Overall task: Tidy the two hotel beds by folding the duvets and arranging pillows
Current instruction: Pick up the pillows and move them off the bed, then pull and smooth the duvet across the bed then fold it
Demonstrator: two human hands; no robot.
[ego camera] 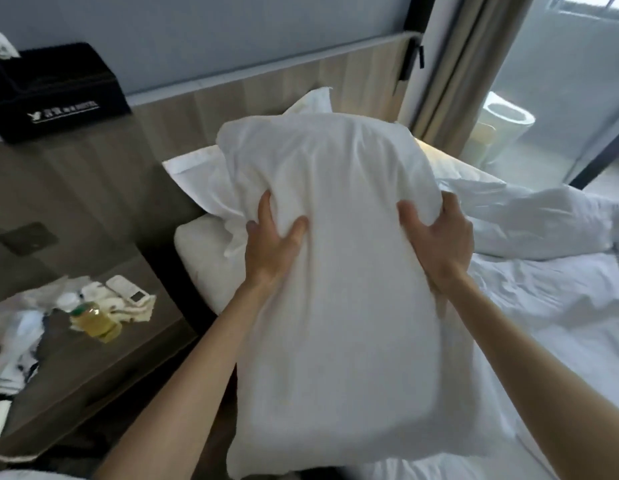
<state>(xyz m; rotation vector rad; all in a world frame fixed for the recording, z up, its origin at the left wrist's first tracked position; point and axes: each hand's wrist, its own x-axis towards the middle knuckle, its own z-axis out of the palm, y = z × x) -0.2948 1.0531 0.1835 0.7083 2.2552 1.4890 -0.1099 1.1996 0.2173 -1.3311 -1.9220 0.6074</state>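
Observation:
A large white pillow [336,271] is held up lengthwise over the head end of the bed. My left hand [271,242] grips its left side, fingers dug into the fabric. Gripping its right side is my right hand [439,237]. Behind it, a second white pillow [197,174] lies against the wooden headboard [266,95]. A rumpled white duvet [543,220] is bunched on the right part of the bed, over a wrinkled white sheet [543,306].
A wooden nightstand [93,358] stands to the left with a yellow bottle [95,320], a white remote [128,289] and crumpled tissues. A black hotel box [55,95] sits on the ledge behind. Beige curtain [450,71] and window lie at the right.

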